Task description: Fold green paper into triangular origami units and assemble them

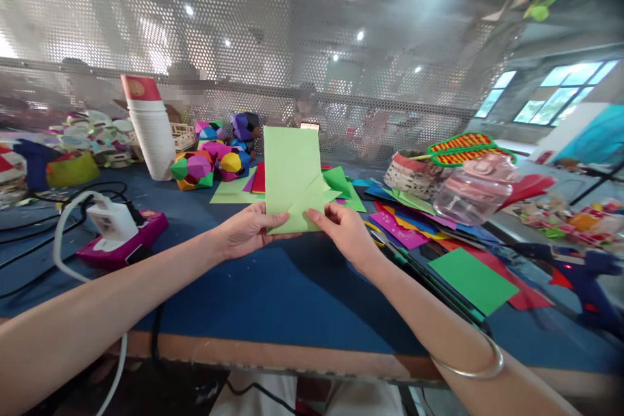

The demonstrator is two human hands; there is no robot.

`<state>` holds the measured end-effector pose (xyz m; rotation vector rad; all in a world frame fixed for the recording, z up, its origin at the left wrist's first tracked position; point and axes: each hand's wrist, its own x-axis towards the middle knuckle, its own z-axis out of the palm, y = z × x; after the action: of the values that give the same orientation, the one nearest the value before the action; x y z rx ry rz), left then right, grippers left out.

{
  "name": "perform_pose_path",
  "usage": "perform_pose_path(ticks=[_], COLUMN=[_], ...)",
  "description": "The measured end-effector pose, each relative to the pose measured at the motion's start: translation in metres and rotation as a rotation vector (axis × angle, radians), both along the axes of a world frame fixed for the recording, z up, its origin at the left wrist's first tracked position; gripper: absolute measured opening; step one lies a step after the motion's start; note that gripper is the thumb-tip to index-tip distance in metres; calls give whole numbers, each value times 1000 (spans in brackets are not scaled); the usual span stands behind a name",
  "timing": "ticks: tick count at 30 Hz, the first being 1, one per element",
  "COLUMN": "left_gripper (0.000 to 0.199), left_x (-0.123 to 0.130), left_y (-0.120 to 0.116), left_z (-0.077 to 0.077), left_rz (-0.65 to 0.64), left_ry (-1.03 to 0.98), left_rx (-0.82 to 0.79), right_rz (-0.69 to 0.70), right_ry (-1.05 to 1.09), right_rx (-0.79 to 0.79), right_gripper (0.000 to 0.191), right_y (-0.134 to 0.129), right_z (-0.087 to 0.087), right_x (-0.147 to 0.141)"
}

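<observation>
A light green sheet of paper [292, 169] stands upright above the table, its lower part creased. My left hand [251, 231] pinches its lower left corner, thumb in front and fingers behind. At the lower right edge, my right hand [344, 227] grips the same paper between thumb and fingers. Behind it lie more sheets, among them a darker green paper [338, 179] and a pale green one [229, 192]. Yellow-handled scissors [377, 234] lie just right of my right hand, partly hidden by it.
Folded paper balls [195, 169] and stacked paper cups [151, 136] stand at back left. A purple power strip [151, 227] with a white plug is on the left. To the right are a clear bottle [470, 192], a green card [472, 279] and a blue glue gun [585, 279].
</observation>
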<state>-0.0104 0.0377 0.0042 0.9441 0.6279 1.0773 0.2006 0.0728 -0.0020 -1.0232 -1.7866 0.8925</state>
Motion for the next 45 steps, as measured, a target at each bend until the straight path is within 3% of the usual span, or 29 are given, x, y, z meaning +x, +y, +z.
perform_pose_path(ticks=[5,13,23,31,45], left_gripper=[34,32,30,35,43], left_x=[-1,-2,-2,1,5], left_y=[1,2,3,-5,-6], left_z=[-2,-4,-3,-5,-8], left_rz=[-4,33,65,-47,-85], left_ry=[17,58,90,171,278], left_rx=[19,14,22,16,126], right_rz=[101,115,7,-51,-182], right_ry=[-6,-1,-15,130,85], right_rx=[-56,-15,128,225,300], right_gripper=[52,45,48,50,49], right_y=[-3,-2,-9,-6,-11], right_z=[1,-2,3,8,10], right_x=[-2,-3,-3,-2,0])
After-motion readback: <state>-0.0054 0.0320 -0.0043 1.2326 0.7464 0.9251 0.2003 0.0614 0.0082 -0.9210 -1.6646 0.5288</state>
